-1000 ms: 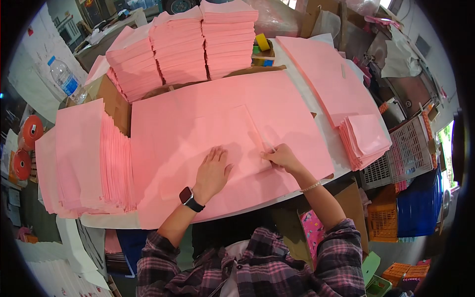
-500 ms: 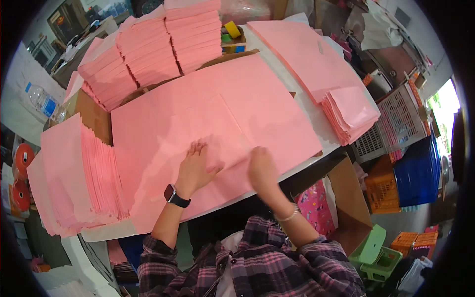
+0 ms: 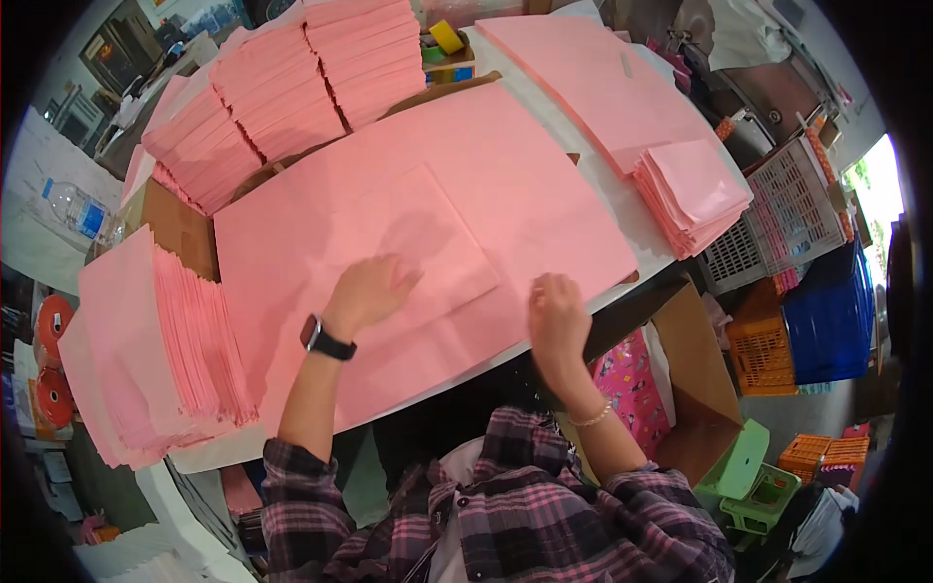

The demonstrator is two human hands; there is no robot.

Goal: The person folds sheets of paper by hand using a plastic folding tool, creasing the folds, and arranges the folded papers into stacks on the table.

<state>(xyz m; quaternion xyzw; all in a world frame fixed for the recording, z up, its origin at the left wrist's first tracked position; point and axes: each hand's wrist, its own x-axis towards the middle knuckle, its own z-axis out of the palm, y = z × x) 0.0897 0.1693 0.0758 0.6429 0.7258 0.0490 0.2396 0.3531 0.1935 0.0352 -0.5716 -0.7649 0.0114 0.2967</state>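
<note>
A folded pink sheet (image 3: 442, 257) lies flat on a broad pile of large pink sheets (image 3: 544, 185). My left hand (image 3: 367, 294), with a dark watch on the wrist, hovers at the folded sheet's left part, thumb apart from the fingers and nothing visibly held. Beyond the sheet's lower right corner, near the pile's front edge, my right hand (image 3: 559, 316) is closed with curled fingers. Whether anything sits inside those fingers is hidden. To the left stands a stack of folded pink sheets (image 3: 194, 340).
Tall stacks of pink sheets (image 3: 277, 92) stand at the back left. On the right lie more large sheets (image 3: 583, 78) and a small folded stack (image 3: 690, 199). A cardboard box (image 3: 695, 364) sits below the table's front edge, with green stools (image 3: 743, 471) beside it.
My right hand has moved right, off the folded sheet's lower edge, and its fingers are closed. The left hand has lifted a little and shifted up and left. The view has shifted slightly.
</note>
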